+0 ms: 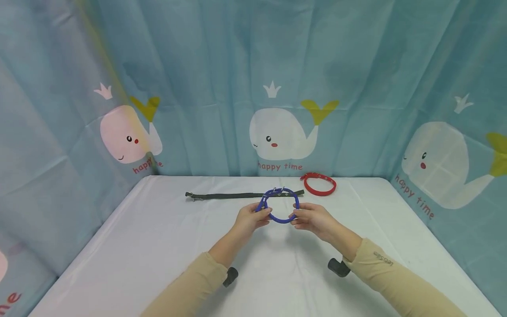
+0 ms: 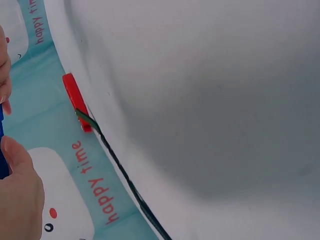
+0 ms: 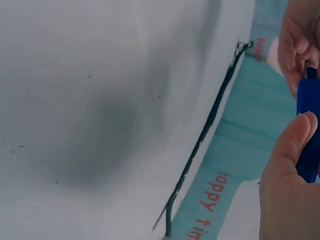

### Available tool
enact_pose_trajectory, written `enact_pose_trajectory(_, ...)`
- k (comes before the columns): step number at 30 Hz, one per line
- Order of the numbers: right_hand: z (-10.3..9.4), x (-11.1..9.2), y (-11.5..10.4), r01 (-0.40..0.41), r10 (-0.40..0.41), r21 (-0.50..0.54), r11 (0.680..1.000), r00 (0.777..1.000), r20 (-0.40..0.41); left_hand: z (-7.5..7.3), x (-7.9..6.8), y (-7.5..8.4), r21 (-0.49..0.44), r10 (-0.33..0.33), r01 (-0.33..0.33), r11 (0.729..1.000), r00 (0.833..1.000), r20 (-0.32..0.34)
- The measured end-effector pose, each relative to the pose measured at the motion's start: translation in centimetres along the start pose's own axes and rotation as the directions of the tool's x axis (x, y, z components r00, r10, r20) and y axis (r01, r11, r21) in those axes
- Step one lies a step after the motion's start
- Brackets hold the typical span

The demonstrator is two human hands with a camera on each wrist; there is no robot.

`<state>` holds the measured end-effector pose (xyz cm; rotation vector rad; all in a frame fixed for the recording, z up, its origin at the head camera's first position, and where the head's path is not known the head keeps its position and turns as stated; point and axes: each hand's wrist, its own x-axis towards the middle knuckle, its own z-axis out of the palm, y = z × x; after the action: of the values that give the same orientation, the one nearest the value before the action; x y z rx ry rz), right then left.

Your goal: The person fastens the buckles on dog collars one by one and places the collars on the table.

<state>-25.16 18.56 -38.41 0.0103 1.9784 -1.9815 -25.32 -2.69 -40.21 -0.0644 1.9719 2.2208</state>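
Note:
A blue collar point(image 1: 283, 221), fastened into a ring with its metal buckle at the top, is held up over the white table by both hands. On its left side, my left hand point(image 1: 251, 218) pinches the strap between thumb and fingers. My right hand point(image 1: 314, 219) grips the opposite side; the right wrist view shows its thumb pressed along the blue strap point(image 3: 309, 125). Behind the ring, a dark green collar point(image 1: 229, 196) lies stretched out straight, its buckle at the left end. A red collar point(image 1: 320, 193), closed into a loop, rests beyond it to the right.
A white cloth covers the table point(image 1: 130, 251). Blue-green curtains point(image 1: 222, 88) with whale prints rise along its back and sides. Dark camera mounts point(image 1: 338, 267) sit under both wrists, beside the beige sleeves.

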Motion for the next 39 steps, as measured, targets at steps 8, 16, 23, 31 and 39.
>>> enact_pose_trajectory(8, -1.4, 0.2, 0.6, -0.05, 0.053, 0.047, 0.998, 0.996, -0.065, 2.0, 1.0, -1.2, -0.154, -0.081, 0.08, 0.985, 0.997, 0.002)
enact_pose_trajectory(16, -2.8, -0.1, 1.2, -0.057, 0.067, 0.084, 0.995, 0.991, -0.118, 4.0, 2.1, -2.2, -0.23, -0.128, 0.13, 0.964, 0.991, 0.021)
enact_pose_trajectory(23, -3.6, 0.0, 1.4, -0.052, 0.068, 0.095, 0.994, 0.982, -0.178, 5.0, 2.7, -2.7, -0.269, -0.164, 0.168, 0.949, 0.986, 0.036)
enact_pose_trajectory(31, -4.7, 0.1, 2.0, -0.073, 0.092, 0.08, 0.994, 0.96, -0.264, 6.4, 3.9, -3.2, -0.245, -0.228, 0.232, 0.941, 0.973, 0.048)
enact_pose_trajectory(39, -6.1, 0.4, 2.3, -0.111, 0.149, 0.138, 0.984, 0.94, -0.306, 8.4, 5.3, -3.6, -0.217, -0.271, 0.268, 0.939, 0.962, 0.014)
